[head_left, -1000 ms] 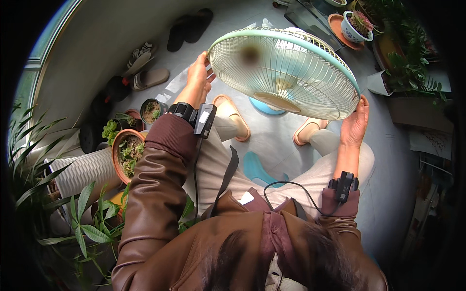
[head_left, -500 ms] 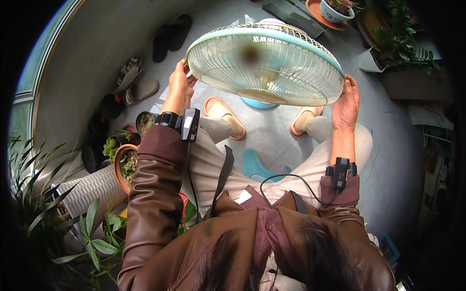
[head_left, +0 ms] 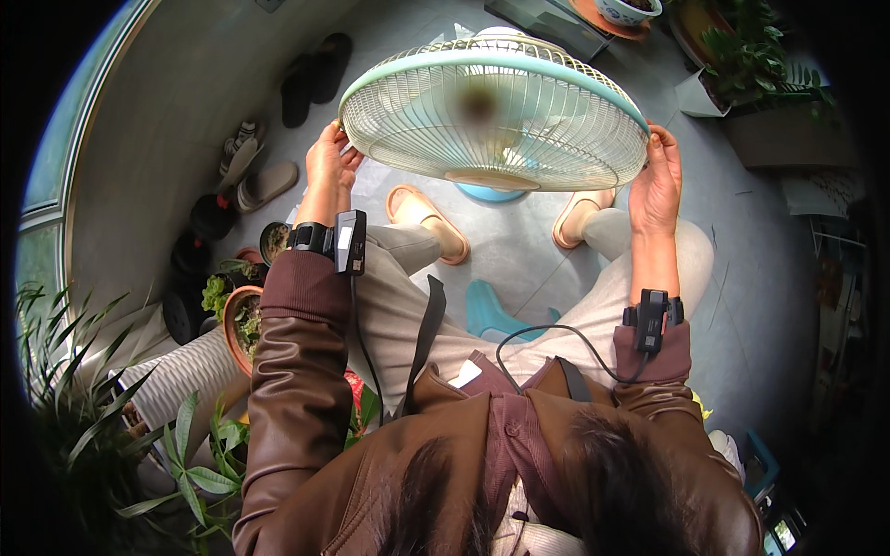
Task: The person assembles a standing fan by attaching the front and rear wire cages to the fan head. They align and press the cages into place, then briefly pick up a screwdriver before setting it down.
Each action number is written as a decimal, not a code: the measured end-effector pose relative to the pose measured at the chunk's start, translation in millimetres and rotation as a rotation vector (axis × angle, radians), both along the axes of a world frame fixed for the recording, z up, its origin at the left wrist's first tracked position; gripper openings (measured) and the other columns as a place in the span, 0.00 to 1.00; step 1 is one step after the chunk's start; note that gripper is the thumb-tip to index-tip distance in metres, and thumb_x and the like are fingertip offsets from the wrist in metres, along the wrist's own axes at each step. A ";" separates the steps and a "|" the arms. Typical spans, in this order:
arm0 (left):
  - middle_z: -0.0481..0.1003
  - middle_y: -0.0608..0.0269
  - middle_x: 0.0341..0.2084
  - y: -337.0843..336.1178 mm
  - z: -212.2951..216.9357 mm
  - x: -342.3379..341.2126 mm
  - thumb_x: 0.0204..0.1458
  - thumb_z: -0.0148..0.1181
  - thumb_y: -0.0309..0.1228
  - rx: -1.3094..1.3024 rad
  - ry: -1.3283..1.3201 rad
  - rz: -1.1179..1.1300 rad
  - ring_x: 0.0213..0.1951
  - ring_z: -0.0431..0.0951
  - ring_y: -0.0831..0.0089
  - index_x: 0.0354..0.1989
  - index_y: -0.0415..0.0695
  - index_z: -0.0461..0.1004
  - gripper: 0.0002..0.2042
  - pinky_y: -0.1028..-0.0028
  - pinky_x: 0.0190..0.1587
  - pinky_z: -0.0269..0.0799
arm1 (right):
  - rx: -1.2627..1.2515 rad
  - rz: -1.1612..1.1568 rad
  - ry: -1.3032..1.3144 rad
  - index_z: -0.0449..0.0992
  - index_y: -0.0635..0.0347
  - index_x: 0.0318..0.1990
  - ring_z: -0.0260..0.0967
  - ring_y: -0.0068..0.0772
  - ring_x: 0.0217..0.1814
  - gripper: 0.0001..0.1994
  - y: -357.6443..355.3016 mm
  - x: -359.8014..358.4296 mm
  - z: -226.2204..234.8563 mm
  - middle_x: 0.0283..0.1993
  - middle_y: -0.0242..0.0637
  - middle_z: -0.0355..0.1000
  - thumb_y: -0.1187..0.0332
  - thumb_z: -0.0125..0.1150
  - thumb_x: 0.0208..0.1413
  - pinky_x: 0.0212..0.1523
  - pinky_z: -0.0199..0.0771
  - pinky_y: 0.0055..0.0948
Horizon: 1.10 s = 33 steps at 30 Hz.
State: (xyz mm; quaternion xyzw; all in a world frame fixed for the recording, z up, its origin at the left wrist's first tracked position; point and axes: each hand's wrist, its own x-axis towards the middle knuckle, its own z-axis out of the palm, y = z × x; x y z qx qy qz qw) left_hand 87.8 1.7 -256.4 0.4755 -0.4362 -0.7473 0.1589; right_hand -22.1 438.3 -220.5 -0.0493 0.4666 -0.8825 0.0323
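An electric fan (head_left: 408, 125) stands on the floor in front of me, its round wire guard edged in pale green and its front face tilted toward me. Its light blue base (head_left: 491, 193) shows below the guard. My left hand (head_left: 328, 165) pinches the guard's rim at the left edge, fingers partly behind it. At the opposite edge, my right hand (head_left: 656, 181) is closed on the rim, thumb and fingertips against it. The blades are only dimly visible through the wires, and a dark blurred patch covers the upper middle.
Dark slippers (head_left: 315, 79) and other shoes (head_left: 267, 185) line the left wall. Potted plants (head_left: 244, 324) stand by my left arm. A white pot (head_left: 629, 11) and more greenery (head_left: 751, 65) are at the back right. Between my legs is a teal stool (head_left: 491, 310).
Both hands and the fan's guard have shifted slightly up and to the left in view. The grip at both edges stays the same.
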 end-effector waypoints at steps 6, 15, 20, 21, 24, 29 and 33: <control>0.75 0.52 0.44 0.5 0.2 -0.4 0.62 0.56 0.38 -0.023 0.010 -0.008 0.42 0.80 0.57 0.48 0.36 0.72 0.16 0.60 0.47 0.79 | -0.025 0.043 0.007 0.75 0.60 0.51 0.69 0.28 0.60 0.11 3.5 0.9 -1.2 0.57 0.37 0.74 0.69 0.63 0.63 0.66 0.65 0.31; 0.75 0.53 0.45 -0.2 -1.5 -1.5 0.63 0.55 0.38 -0.043 0.003 -0.031 0.43 0.80 0.58 0.51 0.37 0.72 0.16 0.61 0.47 0.79 | 0.165 -0.018 0.032 0.78 0.58 0.51 0.67 0.28 0.62 0.12 11.6 2.4 -2.0 0.59 0.35 0.74 0.67 0.64 0.62 0.68 0.60 0.32; 0.74 0.54 0.47 -3.3 -4.7 -1.1 0.64 0.54 0.38 -0.022 0.012 -0.039 0.46 0.79 0.56 0.52 0.37 0.71 0.17 0.59 0.50 0.78 | 0.164 -0.010 0.051 0.76 0.60 0.53 0.67 0.25 0.59 0.14 11.9 4.8 0.6 0.55 0.33 0.74 0.70 0.65 0.60 0.65 0.61 0.27; 0.74 0.54 0.47 -4.6 -6.6 -0.6 0.64 0.54 0.39 -0.023 0.014 -0.050 0.46 0.78 0.56 0.53 0.37 0.71 0.17 0.59 0.50 0.78 | 0.163 -0.007 0.050 0.76 0.60 0.53 0.67 0.24 0.59 0.15 12.1 4.5 2.0 0.55 0.33 0.74 0.70 0.66 0.60 0.65 0.61 0.27; 0.74 0.54 0.49 -11.7 -14.3 5.3 0.64 0.54 0.40 -0.035 0.010 -0.056 0.47 0.78 0.56 0.54 0.37 0.71 0.18 0.59 0.51 0.77 | 0.163 -0.010 0.042 0.75 0.60 0.55 0.65 0.24 0.59 0.17 11.0 7.2 5.7 0.54 0.31 0.73 0.67 0.67 0.60 0.64 0.60 0.26; 0.72 0.52 0.56 -31.7 -31.4 7.1 0.66 0.47 0.42 -0.011 0.015 -0.153 0.49 0.78 0.56 0.57 0.42 0.70 0.19 0.58 0.55 0.76 | 0.153 -0.142 -0.060 0.75 0.60 0.54 0.64 0.25 0.60 0.18 17.5 7.4 22.9 0.56 0.32 0.71 0.67 0.68 0.58 0.63 0.61 0.28; 0.72 0.55 0.58 -46.2 -36.7 8.5 0.66 0.48 0.42 -0.028 -0.062 -0.158 0.51 0.77 0.56 0.59 0.46 0.69 0.19 0.55 0.55 0.76 | 0.331 -0.387 0.158 0.77 0.61 0.52 0.67 0.24 0.57 0.15 98.1 6.4 67.9 0.53 0.31 0.74 0.69 0.66 0.58 0.59 0.68 0.27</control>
